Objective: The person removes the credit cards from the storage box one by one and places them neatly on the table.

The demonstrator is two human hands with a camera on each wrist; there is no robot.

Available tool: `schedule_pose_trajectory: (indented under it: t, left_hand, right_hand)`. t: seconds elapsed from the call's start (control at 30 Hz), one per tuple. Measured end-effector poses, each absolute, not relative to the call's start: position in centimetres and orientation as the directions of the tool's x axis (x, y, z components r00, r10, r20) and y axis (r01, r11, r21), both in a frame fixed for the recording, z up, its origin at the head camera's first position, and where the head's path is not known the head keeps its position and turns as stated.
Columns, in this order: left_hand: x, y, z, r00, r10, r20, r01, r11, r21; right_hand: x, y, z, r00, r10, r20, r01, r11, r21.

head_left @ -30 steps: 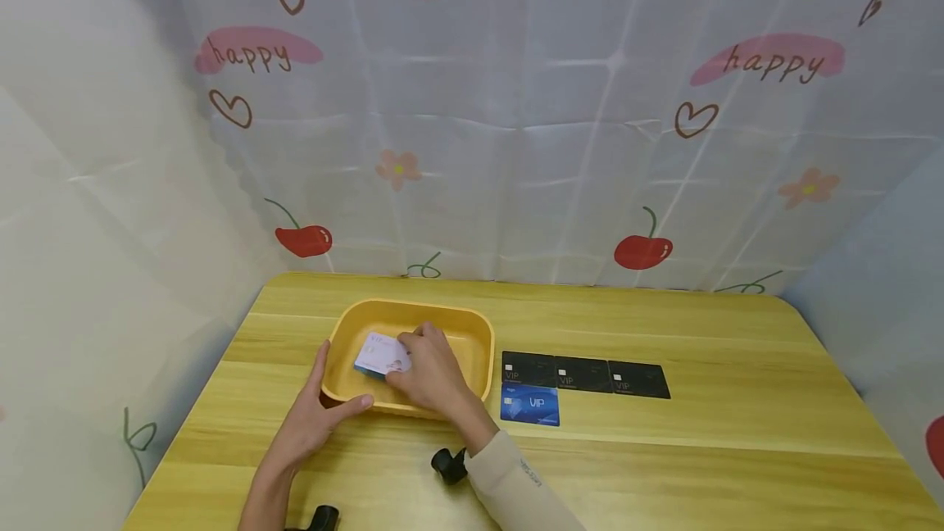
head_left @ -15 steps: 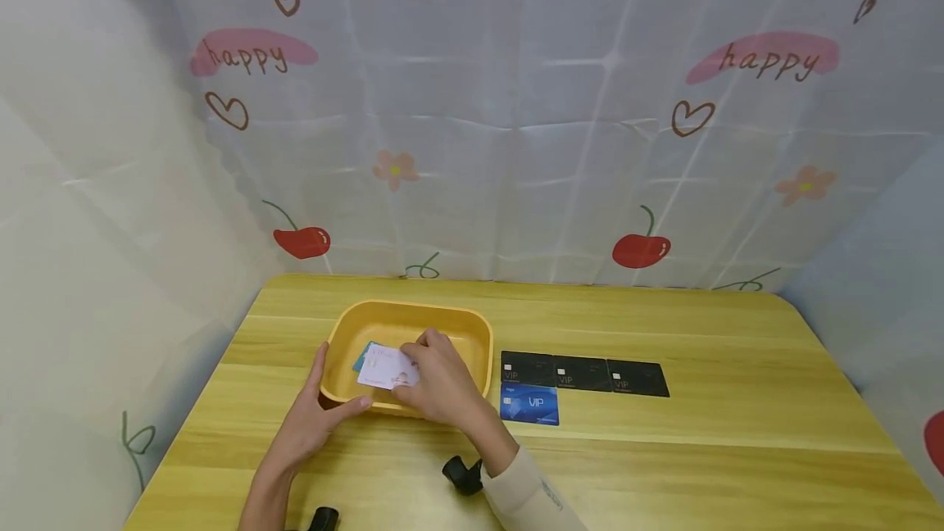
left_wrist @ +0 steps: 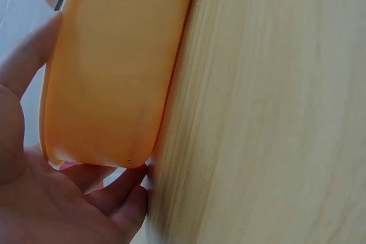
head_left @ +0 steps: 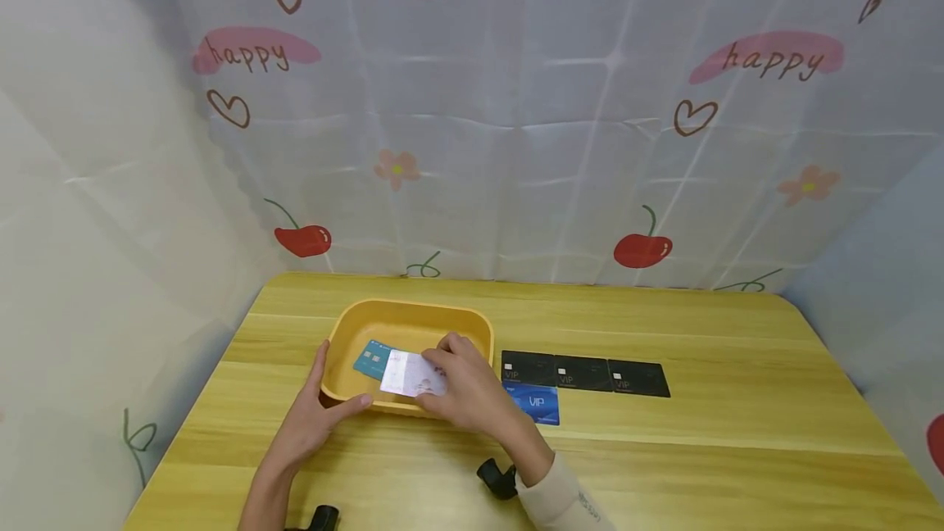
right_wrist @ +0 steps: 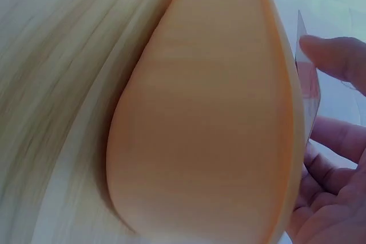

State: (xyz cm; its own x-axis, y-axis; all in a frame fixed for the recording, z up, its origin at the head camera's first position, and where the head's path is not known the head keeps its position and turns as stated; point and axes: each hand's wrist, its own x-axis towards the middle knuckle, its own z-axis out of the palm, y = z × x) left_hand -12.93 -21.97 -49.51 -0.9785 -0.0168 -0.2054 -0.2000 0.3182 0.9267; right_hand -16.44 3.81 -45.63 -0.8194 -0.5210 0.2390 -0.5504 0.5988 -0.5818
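A yellow plastic tray (head_left: pixel 472 326) sits on the wooden table (head_left: pixel 701 433). My left hand (head_left: pixel 313 412) cups its near left corner, thumb along the front wall and fingers along the left side; in the left wrist view the hand (left_wrist: pixel 34 187) lies against the tray's wall (left_wrist: pixel 108 78). My right hand (head_left: pixel 465 383) pinches a white card (head_left: pixel 409 373) above the tray's front rim. The card's edge (right_wrist: pixel 306 81) shows beside the tray (right_wrist: pixel 206 112) in the right wrist view. A teal card (head_left: pixel 371 358) lies inside the tray.
Three black VIP cards (head_left: pixel 583 373) lie in a row right of the tray, with a blue VIP card (head_left: pixel 537 402) below the leftmost. A printed cherry cloth (head_left: pixel 516 105) walls the table behind and at both sides.
My right hand has lifted the white card off the stack and drawn it right and toward me, uncovering the teal card in the tray. The left hand has stayed on the tray.
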Motion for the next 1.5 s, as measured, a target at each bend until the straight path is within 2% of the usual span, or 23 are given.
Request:
schedule_pose_trajectory:
  t: [0.33, 0.57, 0.77, 1.13, 1.5]
  left_hand:
    - [-13.2, -21.7, -49.4, -0.976, -0.017, -0.218, -0.212, 0.314, 0.925]
    - [-13.4, -21.5, -49.5, -0.977, -0.008, -0.211, -0.201, 0.338, 0.919]
    - [-13.0, -22.1, -49.5, -0.976, -0.023, -0.217, -0.211, 0.353, 0.912]
    - [-13.2, -22.1, -49.8, -0.978, -0.011, -0.209, -0.201, 0.320, 0.926]
    - [-13.0, -22.0, -49.7, -0.977, -0.006, -0.213, -0.205, 0.298, 0.932]
  right_hand:
    - [-15.9, 5.8, -45.8, -0.797, -0.553, 0.243, -0.589, 0.624, -0.514]
    - [-15.5, 6.9, -46.3, -0.819, -0.525, 0.230, -0.557, 0.634, -0.536]
    - [-14.5, 7.3, -46.0, -0.806, -0.543, 0.236, -0.573, 0.616, -0.541]
    - [-13.5, 9.2, -45.7, -0.831, -0.517, 0.205, -0.538, 0.654, -0.531]
    - [-12.9, 11.7, -46.5, -0.825, -0.490, 0.281, -0.556, 0.614, -0.560]
